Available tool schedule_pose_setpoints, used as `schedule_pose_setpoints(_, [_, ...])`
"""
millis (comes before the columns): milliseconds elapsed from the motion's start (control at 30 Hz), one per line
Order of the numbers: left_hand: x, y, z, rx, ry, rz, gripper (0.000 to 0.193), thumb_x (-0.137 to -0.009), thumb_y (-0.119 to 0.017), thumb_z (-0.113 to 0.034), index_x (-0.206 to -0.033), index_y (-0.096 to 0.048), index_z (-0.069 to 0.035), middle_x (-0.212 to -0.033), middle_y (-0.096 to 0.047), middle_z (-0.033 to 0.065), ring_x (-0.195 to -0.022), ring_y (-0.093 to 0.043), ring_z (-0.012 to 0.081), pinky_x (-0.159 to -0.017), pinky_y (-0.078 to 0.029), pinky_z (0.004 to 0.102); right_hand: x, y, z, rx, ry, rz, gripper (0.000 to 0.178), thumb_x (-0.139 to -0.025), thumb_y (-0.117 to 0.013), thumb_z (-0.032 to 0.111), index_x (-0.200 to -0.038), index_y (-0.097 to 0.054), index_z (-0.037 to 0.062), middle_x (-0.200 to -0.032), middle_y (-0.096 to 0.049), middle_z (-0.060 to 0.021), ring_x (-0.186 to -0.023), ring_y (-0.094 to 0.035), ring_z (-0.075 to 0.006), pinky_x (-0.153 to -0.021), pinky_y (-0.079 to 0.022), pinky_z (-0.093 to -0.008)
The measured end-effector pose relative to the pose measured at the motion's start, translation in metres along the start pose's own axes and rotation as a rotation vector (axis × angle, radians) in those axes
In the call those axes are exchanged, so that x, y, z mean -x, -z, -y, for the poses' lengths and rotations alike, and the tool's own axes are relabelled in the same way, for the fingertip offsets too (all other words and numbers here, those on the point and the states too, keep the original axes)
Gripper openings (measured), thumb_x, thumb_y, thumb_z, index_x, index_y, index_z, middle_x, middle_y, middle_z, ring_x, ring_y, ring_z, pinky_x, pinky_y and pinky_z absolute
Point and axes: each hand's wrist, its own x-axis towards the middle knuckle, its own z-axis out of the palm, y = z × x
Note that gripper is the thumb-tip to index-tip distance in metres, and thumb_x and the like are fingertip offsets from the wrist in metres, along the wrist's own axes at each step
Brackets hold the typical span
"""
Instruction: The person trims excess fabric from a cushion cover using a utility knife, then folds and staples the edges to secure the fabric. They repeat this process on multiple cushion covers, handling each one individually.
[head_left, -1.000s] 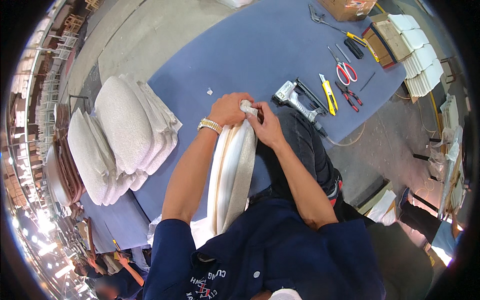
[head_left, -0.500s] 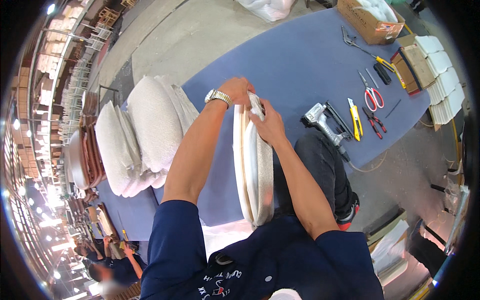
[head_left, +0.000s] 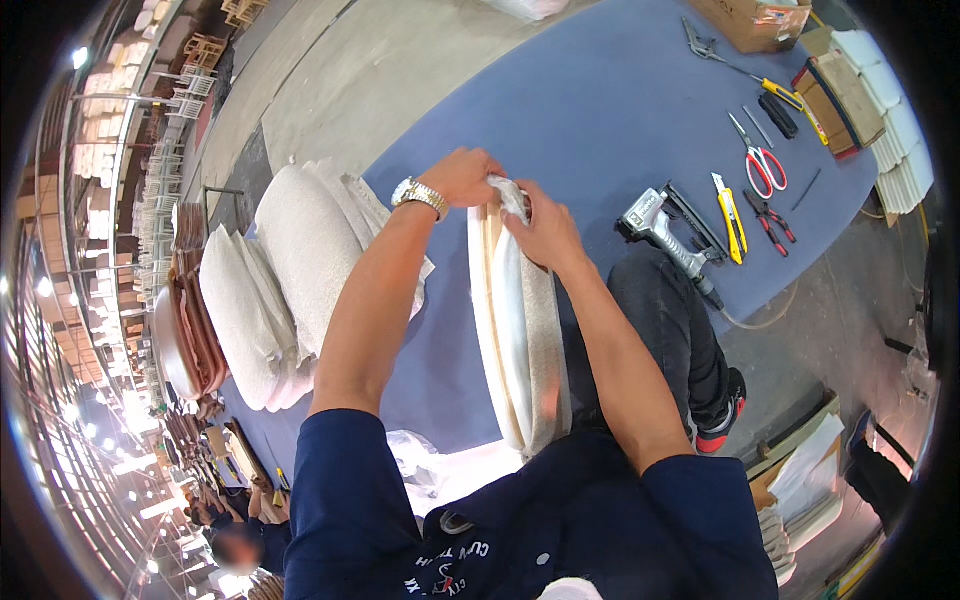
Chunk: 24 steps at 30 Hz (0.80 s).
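Note:
A padded seat panel (head_left: 547, 340) stands on edge against my body, a pale wood-coloured band and white layer showing beside its beige textured fabric cover. My left hand (head_left: 462, 178), with a watch at the wrist, is closed on the bunched cover material at the panel's far end. On the same end, my right hand (head_left: 545, 228) wraps round the cover from the right side, fingers over the folded edge. The fingertips of both hands are partly hidden by the material. A silver staple gun (head_left: 655, 222) lies right of my right hand.
Stacks of beige fabric covers (head_left: 310, 250) lie to the left, with brown pads (head_left: 185, 330) beyond. On the blue table (head_left: 560, 110) at right are a yellow cutter (head_left: 730, 220), red-handled scissors (head_left: 763, 165), pliers (head_left: 770, 222) and a cardboard box (head_left: 755, 22). Another person (head_left: 245, 545) is at lower left.
The view has shifted slightly. My left hand has moved a little away from my right hand, drawing the cover material at the panel's far end, and more of the wood-coloured band shows.

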Motion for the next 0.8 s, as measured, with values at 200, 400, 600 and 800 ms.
schedule_pose_setpoints(200, [-0.015,0.003,0.01,-0.121,-0.019,0.017,0.044,-0.072,-0.074,-0.021,-0.114,-0.078,-0.006,-0.093,-0.076,0.0185,-0.086,-0.073,0.0334,-0.076,-0.055,0.0385,-0.011,-0.011,0.007,0.026,0.018,-0.074,0.041,-0.091,-0.071,0.024,-0.127,-0.063,0.0061,-0.112,-0.074,-0.0212,-0.104,-0.071,-0.0399,-0.09,-0.055,-0.0451])
schedule_pose_setpoints(400, [-0.015,0.019,0.016,-0.057,-0.048,0.208,0.052,-0.078,-0.078,-0.031,-0.121,-0.073,-0.004,-0.085,-0.073,0.0138,-0.075,-0.064,0.023,-0.071,-0.05,0.0369,-0.018,-0.019,-0.006,-0.053,0.091,-0.113,0.034,-0.092,-0.071,0.021,-0.122,-0.063,0.0066,-0.105,-0.073,-0.0237,-0.099,-0.069,-0.0455,-0.085,-0.054,-0.0519])
schedule_pose_setpoints(600, [-0.013,0.016,0.025,0.058,-0.04,0.241,0.056,-0.084,-0.075,-0.032,-0.13,-0.067,0.0,-0.084,-0.073,0.0118,-0.078,-0.061,0.0185,-0.074,-0.048,0.0336,-0.018,-0.032,-0.016,0.003,0.096,-0.161,0.025,-0.093,-0.069,0.019,-0.115,-0.067,0.0083,-0.1,-0.074,-0.0207,-0.092,-0.07,-0.0439,-0.08,-0.054,-0.0528])
schedule_pose_setpoints(800, [0.002,0.005,0.032,0.174,0.003,0.167,0.057,-0.084,-0.074,-0.027,-0.134,-0.065,-0.001,-0.095,-0.074,0.0122,-0.091,-0.066,0.0188,-0.084,-0.05,0.0315,-0.023,-0.048,-0.013,0.042,0.043,-0.175,0.021,-0.093,-0.068,0.02,-0.11,-0.069,0.0092,-0.099,-0.075,-0.0182,-0.091,-0.071,-0.0425,-0.078,-0.054,-0.0521])
